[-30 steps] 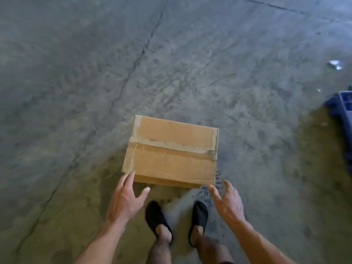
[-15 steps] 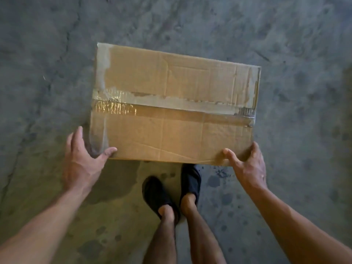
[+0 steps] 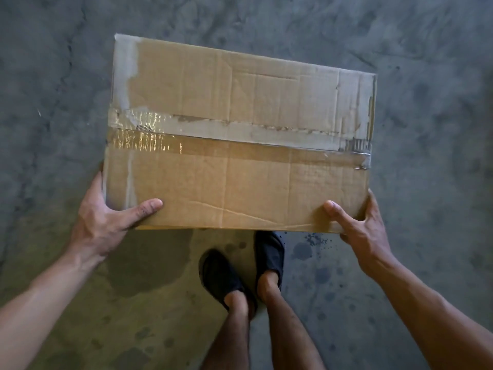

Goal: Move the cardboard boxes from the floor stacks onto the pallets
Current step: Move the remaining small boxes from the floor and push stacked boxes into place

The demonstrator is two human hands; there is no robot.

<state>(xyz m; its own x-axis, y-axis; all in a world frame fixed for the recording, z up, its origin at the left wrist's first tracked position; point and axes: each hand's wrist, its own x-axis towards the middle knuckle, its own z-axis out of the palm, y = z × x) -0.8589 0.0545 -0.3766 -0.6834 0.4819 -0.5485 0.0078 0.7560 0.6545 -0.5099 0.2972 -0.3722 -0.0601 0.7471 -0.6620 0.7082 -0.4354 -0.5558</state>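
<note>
A brown cardboard box (image 3: 240, 134), sealed with clear tape along its top seam, fills the middle of the head view. My left hand (image 3: 106, 220) grips its near left corner, thumb lying on the top face and fingers hidden along the left side. My right hand (image 3: 357, 225) grips the near right corner the same way, thumb on top and fingers wrapped round the right side. The box's near edge hangs over my shoes, so it looks raised off the floor. No pallet is in view.
Grey cracked concrete floor (image 3: 426, 76) surrounds the box, with dark wet spots (image 3: 301, 251) near my feet. My two black shoes (image 3: 268, 252) stand just under the box's near edge.
Both hands went from hovering near the box to gripping its near corners. The box now looks larger and closer, and its near edge covers the toes of my shoes.
</note>
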